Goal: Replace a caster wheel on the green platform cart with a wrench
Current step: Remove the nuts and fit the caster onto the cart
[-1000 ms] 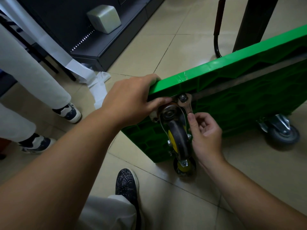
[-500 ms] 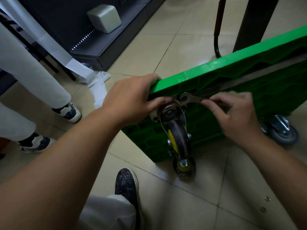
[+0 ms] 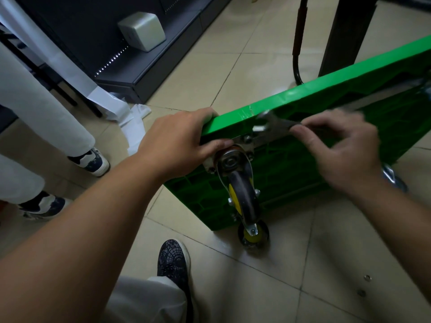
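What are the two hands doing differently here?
The left hand grips the top edge of the green cart; the right hand pinches the wrench by its handle. The left hand looks sharp, the right hand blurred. Both are bare and work at the same corner.

The cart (image 3: 303, 164) stands on edge across the frame's right. The caster wheel (image 3: 243, 199) sits on its near face at centre; the wrench (image 3: 271, 123) lies just above it, between the left hand (image 3: 177, 141) and right hand (image 3: 345, 150).
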